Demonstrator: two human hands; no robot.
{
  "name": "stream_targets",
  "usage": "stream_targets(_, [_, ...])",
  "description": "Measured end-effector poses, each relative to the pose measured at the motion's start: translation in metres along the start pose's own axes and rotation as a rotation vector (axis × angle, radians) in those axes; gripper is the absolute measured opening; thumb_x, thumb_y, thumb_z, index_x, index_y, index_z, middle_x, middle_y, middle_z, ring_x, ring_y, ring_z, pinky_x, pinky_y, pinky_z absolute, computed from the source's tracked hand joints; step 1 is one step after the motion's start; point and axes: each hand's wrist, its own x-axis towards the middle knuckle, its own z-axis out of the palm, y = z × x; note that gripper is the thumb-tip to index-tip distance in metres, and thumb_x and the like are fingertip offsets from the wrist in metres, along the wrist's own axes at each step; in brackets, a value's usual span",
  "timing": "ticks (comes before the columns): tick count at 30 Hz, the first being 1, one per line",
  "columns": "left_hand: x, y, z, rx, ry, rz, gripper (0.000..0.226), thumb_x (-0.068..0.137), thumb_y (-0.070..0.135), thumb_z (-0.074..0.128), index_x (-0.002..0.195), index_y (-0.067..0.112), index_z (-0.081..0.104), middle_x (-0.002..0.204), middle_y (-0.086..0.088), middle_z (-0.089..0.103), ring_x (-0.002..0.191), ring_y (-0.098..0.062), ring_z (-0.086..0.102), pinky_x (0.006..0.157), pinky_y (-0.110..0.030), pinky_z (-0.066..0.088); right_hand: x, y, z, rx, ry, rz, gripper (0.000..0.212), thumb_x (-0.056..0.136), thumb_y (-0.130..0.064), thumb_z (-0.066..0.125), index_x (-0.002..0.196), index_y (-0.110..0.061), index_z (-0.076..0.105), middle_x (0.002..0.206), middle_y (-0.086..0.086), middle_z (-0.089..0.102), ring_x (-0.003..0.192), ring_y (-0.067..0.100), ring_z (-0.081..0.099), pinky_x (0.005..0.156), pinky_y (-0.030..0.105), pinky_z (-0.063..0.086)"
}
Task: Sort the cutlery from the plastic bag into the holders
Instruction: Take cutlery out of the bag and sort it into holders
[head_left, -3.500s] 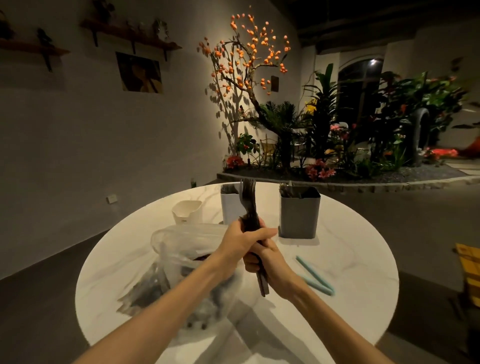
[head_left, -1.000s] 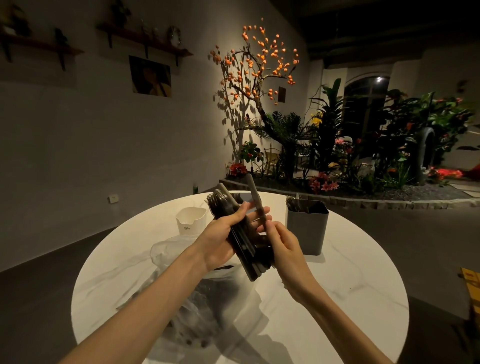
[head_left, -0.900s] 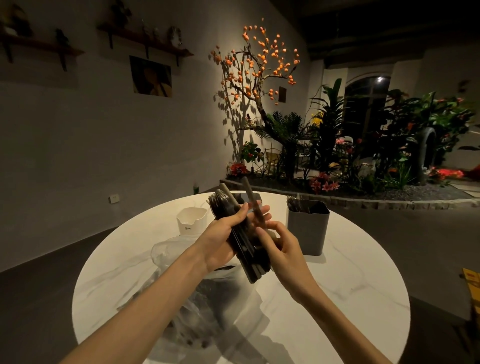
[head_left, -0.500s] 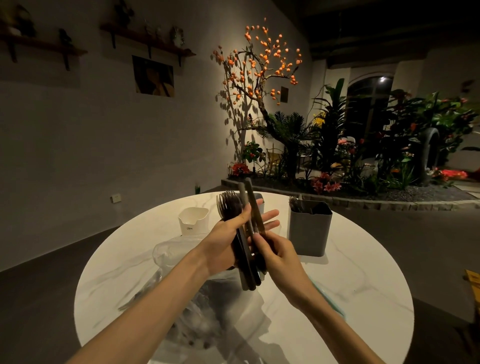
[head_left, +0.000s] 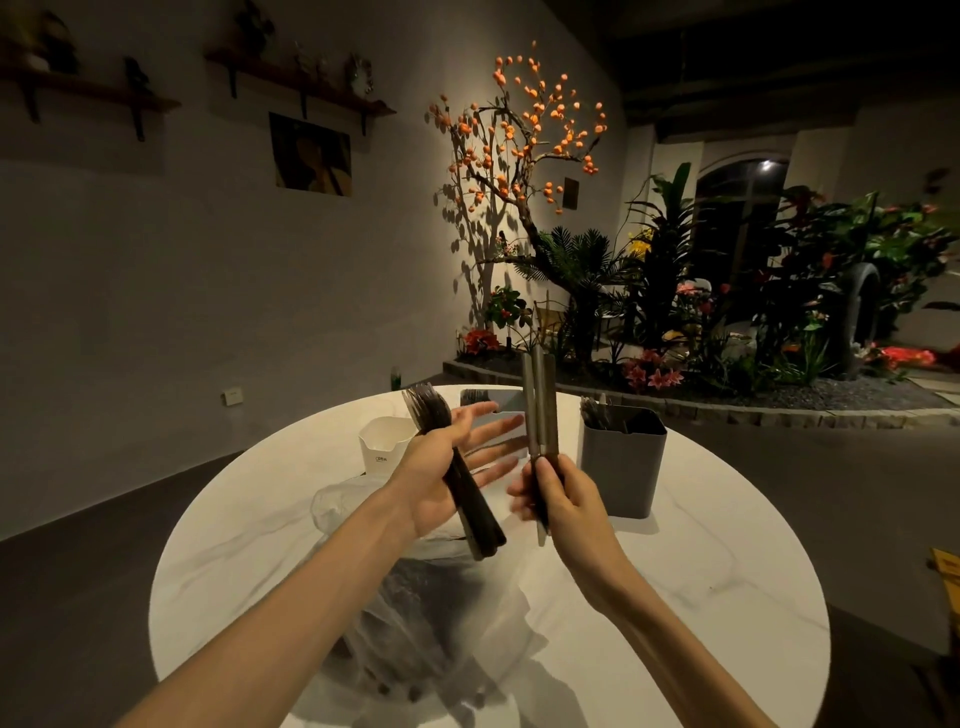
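Left hand (head_left: 441, 478): palm up, fingers spread nearly straight, thumb pressing a bundle of dark-handled forks (head_left: 457, 467) across the palm; the tines fan out above the hand, the handles project below the wrist side. Right hand (head_left: 561, 499): fingers and thumb curled round a few long, slim, dark-handled pieces of cutlery (head_left: 540, 415), held upright; their type cannot be told in this light. The two hands are apart, a gap between them.

Round white marble-patterned table (head_left: 701, 571): the crumpled clear plastic bag (head_left: 431, 597) lies under the forearms near the front edge, dark items showing inside. Behind the hands stand three holders: a small white cup-shaped holder (head_left: 384, 447) at the left, a pale rectangular holder (head_left: 493, 410) in the middle, partly hidden by the left fingers, and a grey rectangular holder (head_left: 623, 462) at the right with cutlery ends showing at its rim.
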Motion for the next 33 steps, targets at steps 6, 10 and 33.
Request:
stream_targets(6, [0.006,0.022,-0.011,0.154,0.009,-0.129,0.023,0.106,0.019,0.047,0.107,0.008,0.067,0.082,-0.009,0.067,0.043,-0.005,0.036,0.035,-0.014,0.024,0.016,-0.02,-0.029,-0.44,-0.225,-0.143,0.025,0.105,-0.038,0.046,0.099,-0.019,0.062,0.075,-0.011,0.055,0.062,0.001,0.048,0.057,0.015,0.039])
stream_targets(10, [-0.003,0.039,-0.014,0.275,-0.233,-0.258,0.032,0.098,0.035,0.057,0.08,0.01,0.066,0.055,0.001,0.054,0.036,-0.004,0.033,0.036,-0.013,0.026,0.026,-0.051,-0.049,-1.095,-0.317,-0.536,0.022,0.093,-0.044,0.067,0.084,-0.027,0.057,0.064,-0.015,0.051,0.055,0.003,0.047,0.054,0.013,0.036])
stream_targets(33, [-0.016,-0.004,0.012,0.452,-0.18,0.04,0.036,0.085,0.04,0.071,0.103,0.009,0.069,0.073,-0.003,0.065,0.049,-0.01,0.047,0.051,-0.021,0.038,0.015,-0.052,-0.02,0.058,-0.205,0.019,0.04,0.104,-0.046,0.042,0.119,-0.022,0.07,0.113,-0.001,0.076,0.109,0.014,0.071,0.089,0.024,0.056])
